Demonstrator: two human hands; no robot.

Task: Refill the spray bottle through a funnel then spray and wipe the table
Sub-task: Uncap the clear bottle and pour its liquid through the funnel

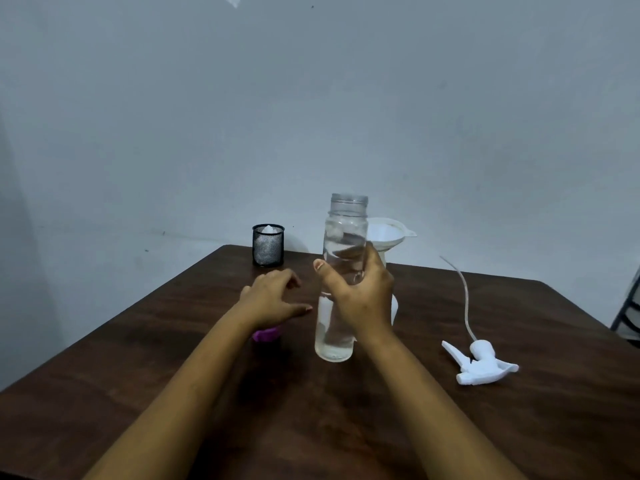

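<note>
A tall clear water bottle [341, 237] with its cap off stands upright on the dark wooden table [173, 358], and my right hand [360, 292] is wrapped around its middle. Behind it a white funnel [388, 233] sits in the mouth of a white spray bottle that my hand mostly hides. The white spray trigger head [481, 363] with its long dip tube lies on the table to the right. My left hand [273, 296] hovers open, fingers spread, just left of the bottle. A purple cap [266, 334] lies partly under my left wrist.
A black mesh cup [268, 244] holding something white stands at the table's far edge, left of the bottle. A pale wall rises behind the table. A dark chair frame [628, 306] shows past the right edge.
</note>
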